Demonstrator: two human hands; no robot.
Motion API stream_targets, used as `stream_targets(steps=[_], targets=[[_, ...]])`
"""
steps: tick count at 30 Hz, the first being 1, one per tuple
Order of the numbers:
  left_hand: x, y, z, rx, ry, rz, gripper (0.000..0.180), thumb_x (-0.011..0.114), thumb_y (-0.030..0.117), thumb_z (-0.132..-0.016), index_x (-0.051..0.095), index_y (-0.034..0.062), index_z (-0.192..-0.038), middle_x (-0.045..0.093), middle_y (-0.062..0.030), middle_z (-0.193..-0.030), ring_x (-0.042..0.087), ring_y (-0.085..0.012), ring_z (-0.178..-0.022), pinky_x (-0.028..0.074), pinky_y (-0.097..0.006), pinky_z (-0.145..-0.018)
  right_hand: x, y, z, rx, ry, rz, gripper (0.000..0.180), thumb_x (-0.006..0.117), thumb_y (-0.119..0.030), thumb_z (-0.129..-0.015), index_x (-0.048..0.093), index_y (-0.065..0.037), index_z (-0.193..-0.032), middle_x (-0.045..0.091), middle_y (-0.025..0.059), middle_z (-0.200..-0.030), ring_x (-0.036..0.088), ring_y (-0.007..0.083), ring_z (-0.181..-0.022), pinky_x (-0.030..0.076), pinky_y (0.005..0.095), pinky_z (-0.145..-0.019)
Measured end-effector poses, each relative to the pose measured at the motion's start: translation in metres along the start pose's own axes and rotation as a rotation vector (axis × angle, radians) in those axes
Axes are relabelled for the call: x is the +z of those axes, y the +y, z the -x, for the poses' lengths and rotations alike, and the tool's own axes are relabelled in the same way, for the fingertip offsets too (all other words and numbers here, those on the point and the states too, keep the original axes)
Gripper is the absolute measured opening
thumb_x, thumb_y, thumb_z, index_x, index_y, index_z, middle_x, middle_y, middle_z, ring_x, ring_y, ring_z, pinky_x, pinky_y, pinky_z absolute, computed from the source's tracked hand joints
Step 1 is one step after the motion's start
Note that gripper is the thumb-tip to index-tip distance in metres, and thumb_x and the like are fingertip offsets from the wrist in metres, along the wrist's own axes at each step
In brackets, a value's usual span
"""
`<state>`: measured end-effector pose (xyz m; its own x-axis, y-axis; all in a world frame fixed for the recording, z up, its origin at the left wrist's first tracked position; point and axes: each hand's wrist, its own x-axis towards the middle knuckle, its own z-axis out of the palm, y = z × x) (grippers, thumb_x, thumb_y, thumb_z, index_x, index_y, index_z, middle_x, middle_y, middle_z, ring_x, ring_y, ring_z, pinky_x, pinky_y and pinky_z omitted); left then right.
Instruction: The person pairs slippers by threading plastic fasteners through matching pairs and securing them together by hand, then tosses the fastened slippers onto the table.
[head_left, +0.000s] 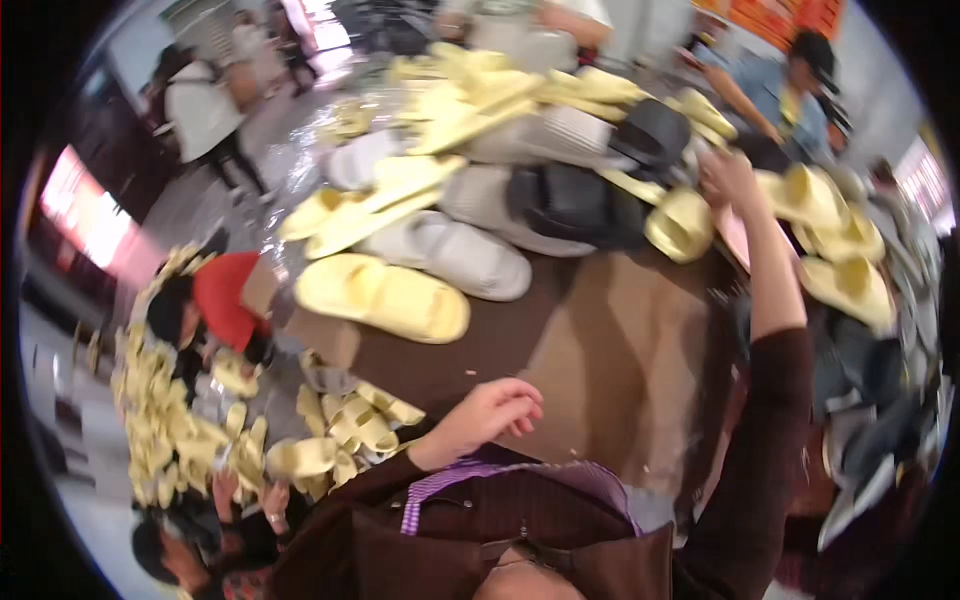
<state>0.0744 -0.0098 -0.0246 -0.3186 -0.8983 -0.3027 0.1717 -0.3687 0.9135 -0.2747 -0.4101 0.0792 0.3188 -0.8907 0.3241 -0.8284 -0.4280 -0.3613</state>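
Note:
My left hand (495,412) hovers over the near side of the brown table (455,368), its fingers loosely curled with nothing visible in them. At the far right my right hand (728,182) reaches into the slippers; it is blurred and its fingertips are partly hidden, so a hold cannot be made out. Beside it lies a yellow slipper (681,224), and a pink piece (735,238) shows by my forearm. Across the table are a yellow slipper (382,298) nearest me, a grey slipper (450,254) behind it and black slippers (570,205).
A heap of yellow slippers (460,95) covers the table's far side. More yellow slippers (845,240) and dark ones lie at the right. Yellow slippers (165,430) pile up at lower left, near people working. A person in blue (770,95) is at the far right.

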Motion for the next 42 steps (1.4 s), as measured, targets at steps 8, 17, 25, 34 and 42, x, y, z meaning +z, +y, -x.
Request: stream_targets(steps=[8, 17, 25, 34, 42], targets=[[-0.054, -0.021, 0.055, 0.027, 0.167, -0.025, 0.020, 0.050, 0.017, -0.092, 0.056, 0.0025, -0.103, 0.061, -0.0037, -0.085, 0.057, -0.0096, -0.070, 0.047, -0.021, -0.060, 0.110, -0.095, -0.004, 0.728, 0.129, -1.463, 0.061, 0.070, -0.053, -0.071, 0.054, -0.013, -0.114, 0.058, 0.0043, -0.107, 0.057, 0.0243, -0.088, 0.046, 0.0431, -0.061], [-0.053, -0.025, 0.063, 0.018, 0.184, 0.058, 0.021, 0.048, 0.017, -0.093, 0.055, 0.0013, -0.106, 0.061, -0.0052, -0.090, 0.059, -0.0108, -0.073, 0.048, -0.022, -0.062, 0.119, -0.106, -0.010, 0.713, 0.374, -1.500, 0.037, 0.068, -0.025, -0.074, 0.055, -0.007, -0.103, 0.058, 0.0080, -0.098, 0.058, 0.0260, -0.082, 0.050, 0.0468, -0.062], [-0.054, -0.025, 0.058, 0.038, 0.147, 0.063, 0.021, 0.049, 0.017, -0.092, 0.055, 0.0023, -0.105, 0.059, -0.0029, -0.086, 0.056, -0.0091, -0.071, 0.046, -0.021, -0.059, 0.110, -0.091, -0.015, 0.526, 0.481, -1.564, 0.020, 0.059, -0.012, -0.075, 0.054, -0.006, -0.094, 0.057, 0.0085, -0.092, 0.058, 0.0246, -0.080, 0.052, 0.0424, -0.059], [-0.065, -0.047, 0.060, 0.115, 0.301, -0.063, 0.019, 0.051, 0.015, -0.091, 0.056, 0.0017, -0.104, 0.061, -0.0044, -0.090, 0.057, -0.0097, -0.072, 0.047, -0.022, -0.062, 0.097, -0.087, 0.001, 0.473, 0.741, -1.085, 0.056, 0.055, -0.016, -0.079, 0.038, -0.008, -0.132, 0.052, 0.0154, -0.112, 0.057, 0.0257, -0.086, 0.052, 0.0394, -0.060], [-0.070, -0.050, 0.064, 0.127, 0.329, -0.076, 0.019, 0.052, 0.015, -0.090, 0.057, 0.0017, -0.103, 0.060, -0.0043, -0.089, 0.057, -0.0095, -0.073, 0.047, -0.022, -0.061, 0.063, -0.064, 0.002, 0.265, 0.887, -0.505, 0.058, 0.052, -0.018, -0.082, 0.034, 0.001, -0.134, 0.050, 0.0198, -0.121, 0.055, 0.0268, -0.097, 0.047, 0.0345, -0.077]])
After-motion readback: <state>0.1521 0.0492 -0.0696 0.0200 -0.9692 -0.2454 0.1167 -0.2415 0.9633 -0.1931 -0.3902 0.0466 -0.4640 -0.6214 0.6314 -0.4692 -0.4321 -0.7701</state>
